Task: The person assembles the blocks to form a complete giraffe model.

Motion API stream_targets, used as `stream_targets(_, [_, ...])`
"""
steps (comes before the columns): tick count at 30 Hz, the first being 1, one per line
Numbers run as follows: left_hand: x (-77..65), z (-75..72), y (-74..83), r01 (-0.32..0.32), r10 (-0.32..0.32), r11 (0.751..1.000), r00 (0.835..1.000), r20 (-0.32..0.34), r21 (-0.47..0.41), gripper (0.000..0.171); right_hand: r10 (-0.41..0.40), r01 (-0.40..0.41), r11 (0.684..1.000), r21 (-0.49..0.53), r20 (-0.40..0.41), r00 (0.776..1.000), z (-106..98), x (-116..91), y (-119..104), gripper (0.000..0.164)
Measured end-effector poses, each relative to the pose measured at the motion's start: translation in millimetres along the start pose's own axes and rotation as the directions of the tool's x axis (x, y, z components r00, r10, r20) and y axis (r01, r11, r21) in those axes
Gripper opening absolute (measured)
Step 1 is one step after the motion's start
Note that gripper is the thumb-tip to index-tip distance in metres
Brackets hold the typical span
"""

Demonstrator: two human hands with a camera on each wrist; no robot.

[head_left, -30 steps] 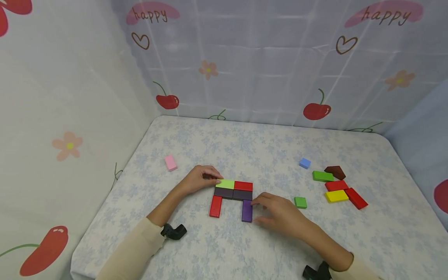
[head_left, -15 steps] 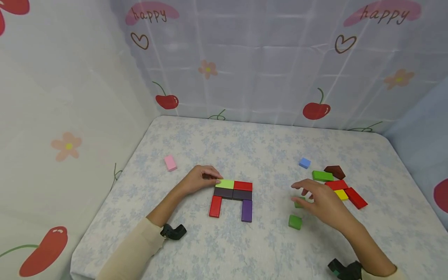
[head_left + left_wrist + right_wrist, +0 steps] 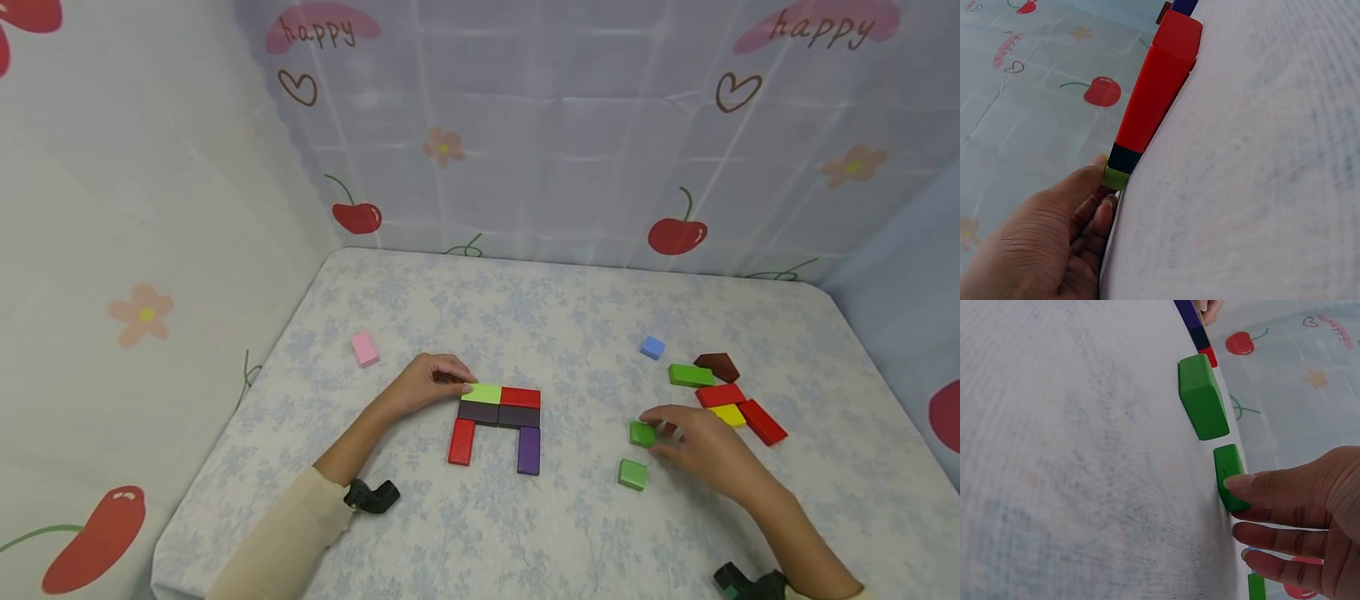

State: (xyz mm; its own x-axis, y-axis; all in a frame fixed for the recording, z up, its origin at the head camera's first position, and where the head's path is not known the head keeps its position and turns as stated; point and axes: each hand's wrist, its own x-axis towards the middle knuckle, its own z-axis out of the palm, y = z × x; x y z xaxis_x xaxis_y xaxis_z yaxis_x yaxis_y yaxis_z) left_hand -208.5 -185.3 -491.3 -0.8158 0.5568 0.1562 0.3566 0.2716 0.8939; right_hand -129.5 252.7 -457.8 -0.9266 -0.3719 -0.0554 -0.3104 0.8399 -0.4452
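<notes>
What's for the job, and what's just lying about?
Job, apparently:
figure of coloured oblong blocks
held green squarish block

Seemingly lying about:
pink oblong block
small blue block
brown pentagonal block
green oblong block
red oblong blocks
part-hidden yellow block
other green squarish block

block group (image 3: 478, 412) on table (image 3: 510, 317), scattered blocks (image 3: 720, 395) right

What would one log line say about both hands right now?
left hand: touches lime-green block | right hand: pinches small green block | second small green block: nearer the person | pink block: lies alone
</notes>
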Motion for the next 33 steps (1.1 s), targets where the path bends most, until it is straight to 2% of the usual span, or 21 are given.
stream_targets(7, [1.2,1.6,-1.3,0.02,-0.02,1.0,1.0,0.002,-0.009,0.016,-0.017,0.016,1.0,-0.014,-0.042,0.999,2.8,1.9,-1.0,0.038])
stream_targets(12, [1.6,1.8,-1.3,0.001,-0.001,1.0,1.0,0.003,-0.013,0.016,-0.077,0.079,0.997,0.026,-0.091,0.993,1.6,5.1,-8.6,0.04])
stream_targets(17, [0.0,0.4,1.1,-0.015,0.015,1.0,1.0,0.001,-0.013,0.016,-0.149,0.154,0.987,0.039,-0.121,0.981,5.2,9.5,-24.5,0.037])
stream_targets(24, [-1.6,-0.2,2.2,-0.003,0.003,1.0,1.0,0.006,-0.011,0.016,-0.223,0.228,0.972,0.061,-0.083,0.971,13.5,16.7,-55.5,0.032])
stream_targets(27, [-1.0,-0.2,1.9,-0.004,0.004,1.0,1.0,0.006,-0.014,0.016,-0.271,0.276,0.958,0.073,-0.066,0.96,19.1,20.7,-69.1,0.029])
stream_targets(33, [0.3,-0.3,0.1,-0.009,0.009,1.0,1.0,0.001,-0.011,0.016,-0.393,0.395,0.914,0.09,-0.036,0.919,32.1,25.8,-97.6,0.029])
